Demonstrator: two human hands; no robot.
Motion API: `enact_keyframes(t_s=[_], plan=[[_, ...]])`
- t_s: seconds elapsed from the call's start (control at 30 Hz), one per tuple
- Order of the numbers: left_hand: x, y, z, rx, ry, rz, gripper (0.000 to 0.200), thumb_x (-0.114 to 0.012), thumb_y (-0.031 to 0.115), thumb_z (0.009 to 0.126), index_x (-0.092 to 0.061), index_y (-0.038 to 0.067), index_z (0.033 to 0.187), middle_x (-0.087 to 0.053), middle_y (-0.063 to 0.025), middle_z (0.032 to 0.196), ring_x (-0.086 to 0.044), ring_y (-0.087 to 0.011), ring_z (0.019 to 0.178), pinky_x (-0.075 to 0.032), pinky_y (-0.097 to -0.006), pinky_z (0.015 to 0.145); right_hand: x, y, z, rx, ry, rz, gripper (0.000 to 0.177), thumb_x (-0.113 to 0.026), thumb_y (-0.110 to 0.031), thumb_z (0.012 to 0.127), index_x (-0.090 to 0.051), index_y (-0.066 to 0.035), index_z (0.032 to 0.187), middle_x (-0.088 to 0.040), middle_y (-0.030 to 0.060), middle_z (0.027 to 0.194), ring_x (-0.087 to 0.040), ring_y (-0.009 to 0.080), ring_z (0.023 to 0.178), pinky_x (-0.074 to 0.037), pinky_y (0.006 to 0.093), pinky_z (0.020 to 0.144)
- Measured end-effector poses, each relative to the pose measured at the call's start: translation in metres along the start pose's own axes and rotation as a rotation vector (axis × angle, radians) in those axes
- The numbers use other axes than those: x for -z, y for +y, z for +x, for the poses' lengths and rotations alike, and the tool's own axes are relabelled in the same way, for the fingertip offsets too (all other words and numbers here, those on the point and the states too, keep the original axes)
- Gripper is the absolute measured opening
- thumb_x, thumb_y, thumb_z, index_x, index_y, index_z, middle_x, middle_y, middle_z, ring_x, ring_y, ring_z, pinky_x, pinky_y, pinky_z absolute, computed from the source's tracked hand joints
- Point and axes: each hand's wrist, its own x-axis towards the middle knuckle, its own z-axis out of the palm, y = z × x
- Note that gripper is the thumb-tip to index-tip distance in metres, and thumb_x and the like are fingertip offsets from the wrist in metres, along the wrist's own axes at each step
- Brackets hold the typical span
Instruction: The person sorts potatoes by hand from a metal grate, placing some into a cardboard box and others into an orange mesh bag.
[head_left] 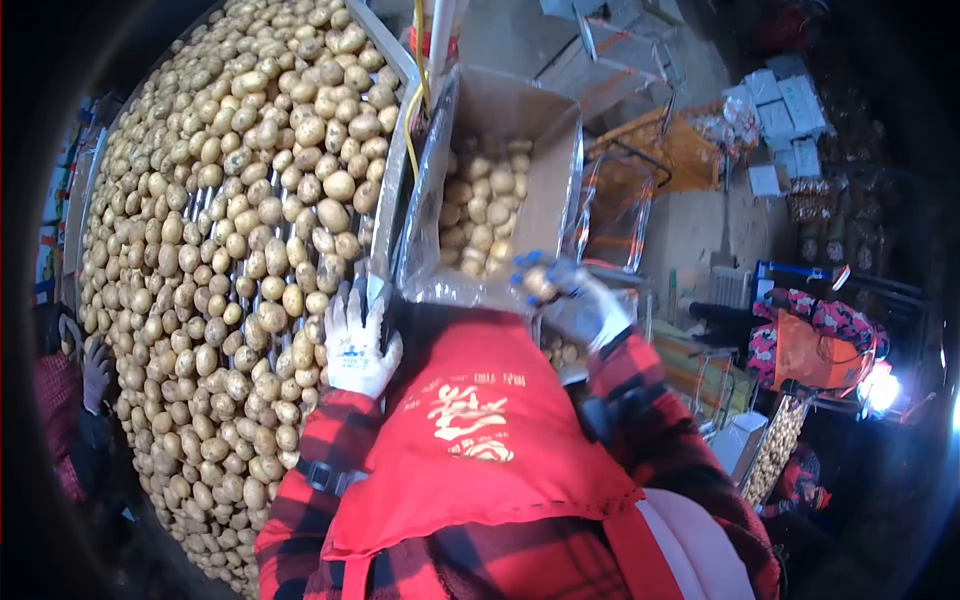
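Observation:
My left hand (357, 343), in a white glove, lies with fingers spread at the right edge of the potatoes (230, 230) on the roller conveyor (207, 205). Nothing shows in it. My right hand (565, 290), gloved with blue fingertips, is closed on a potato (540, 284) and slightly blurred. It is just past the lower right corner of a plastic-lined cardboard box (545, 170). Inside that box, potatoes (488, 205) cover the bottom.
A metal rail (392, 180) separates conveyor and box. Another container with potatoes (565, 355) is below my right hand. A co-worker's gloved hand (95, 375) is at the far left. Another person (815, 345) stands at right, near a narrow potato conveyor (775, 450).

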Motion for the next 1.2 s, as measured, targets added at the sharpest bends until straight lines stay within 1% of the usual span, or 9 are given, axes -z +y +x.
enact_keyframes(t_s=[0.33, 0.43, 0.47, 0.57, 0.67, 0.77, 0.9, 1.07, 1.2], plan=[[-0.018, -0.013, -0.008, -0.023, 0.051, 0.05, 0.074, -0.072, 0.023, 0.079, -0.054, 0.018, 0.151, -0.048, -0.026, 0.152, -0.04, -0.0501, 0.145, -0.031, -0.0638, 0.121, 0.037, -0.038, -0.062, -0.077, 0.428, -0.361, 0.035, -0.055, -0.036, 0.111, -0.064, -0.002, 0.116, -0.07, 0.009, 0.102, -0.071, 0.0189, 0.089, -0.061, 0.0336, 0.075], [-0.008, -0.009, -0.012, 0.006, 0.088, -0.06, 0.07, -0.07, 0.021, 0.079, -0.056, 0.019, 0.148, -0.049, -0.0261, 0.153, -0.045, -0.0488, 0.141, -0.032, -0.0634, 0.121, 0.058, -0.045, -0.06, -0.398, 0.073, -0.607, 0.04, -0.057, -0.036, 0.108, -0.073, 0.0, 0.115, -0.076, 0.0088, 0.107, -0.072, 0.0155, 0.09, -0.059, 0.0303, 0.08], [-0.006, -0.007, -0.012, 0.018, 0.074, -0.071, 0.07, -0.069, 0.02, 0.079, -0.056, 0.019, 0.148, -0.049, -0.0254, 0.153, -0.044, -0.0477, 0.142, -0.032, -0.0621, 0.122, 0.083, -0.026, -0.055, -0.438, 0.379, -0.651, 0.039, -0.059, -0.034, 0.105, -0.075, 0.0, 0.116, -0.076, 0.0072, 0.108, -0.073, 0.0169, 0.094, -0.059, 0.032, 0.084], [-0.012, -0.008, -0.014, 0.029, 0.093, -0.033, 0.065, -0.071, 0.021, 0.081, -0.059, 0.019, 0.145, -0.051, -0.0244, 0.151, -0.045, -0.0467, 0.142, -0.032, -0.0608, 0.122, 0.035, -0.048, -0.037, -0.733, 0.27, -2.326, 0.041, -0.067, -0.027, 0.1, -0.072, -0.001, 0.131, -0.076, 0.017, 0.123, -0.073, 0.0258, 0.113, -0.055, 0.0363, 0.099], [-0.013, -0.008, -0.016, 0.045, 0.111, -0.086, 0.064, -0.073, 0.02, 0.081, -0.06, 0.018, 0.144, -0.051, -0.0245, 0.15, -0.043, -0.0471, 0.144, -0.031, -0.061, 0.123, 0.003, -0.044, 0.014, 0.071, 0.265, -1.766, 0.036, -0.068, -0.021, 0.098, -0.071, 0.002, 0.126, -0.072, 0.0231, 0.126, -0.068, 0.0373, 0.121, -0.052, 0.0428, 0.105], [-0.01, -0.011, -0.02, -0.003, 0.137, -0.139, 0.064, -0.072, 0.02, 0.082, -0.06, 0.018, 0.144, -0.052, -0.0245, 0.149, -0.042, -0.0479, 0.145, -0.03, -0.0606, 0.125, -0.11, -0.004, 0.076, 0.743, -0.157, -1.985, 0.038, -0.069, -0.013, 0.089, -0.068, -0.003, 0.126, -0.07, 0.0218, 0.127, -0.066, 0.0422, 0.117, -0.053, 0.0475, 0.103], [0.021, -0.016, -0.029, -0.024, 0.217, -0.282, 0.054, -0.07, 0.016, 0.083, -0.062, 0.014, 0.137, -0.058, -0.0197, 0.141, -0.048, -0.0427, 0.14, -0.035, -0.0569, 0.122, -0.172, 0.075, 0.145, 0.833, -0.577, -1.875, 0.046, -0.069, -0.023, 0.09, -0.066, -0.008, 0.133, -0.062, 0.0216, 0.141, -0.058, 0.0447, 0.129, -0.045, 0.052, 0.112], [0.045, -0.032, -0.089, 0.266, 0.263, -0.183, 0.036, -0.066, 0.013, 0.089, -0.067, 0.012, 0.126, -0.062, -0.0102, 0.139, -0.053, -0.037, 0.136, -0.037, -0.0535, 0.12, -0.182, 0.105, 0.204, 0.922, -0.656, -2.218, 0.049, -0.071, -0.037, 0.094, -0.064, -0.029, 0.142, -0.051, 0.0145, 0.155, -0.039, 0.043, 0.149, -0.025, 0.0659, 0.123], [0.04, -0.025, -0.111, 0.33, 0.24, -0.213, 0.038, -0.066, 0.013, 0.09, -0.068, 0.015, 0.128, -0.062, -0.0084, 0.141, -0.05, -0.036, 0.141, -0.034, -0.0541, 0.124, -0.183, 0.079, 0.255, 0.968, -0.61, -2.229, 0.045, -0.07, -0.039, 0.093, -0.07, -0.023, 0.135, -0.061, 0.0063, 0.146, -0.043, 0.0411, 0.144, -0.022, 0.0642, 0.124]])
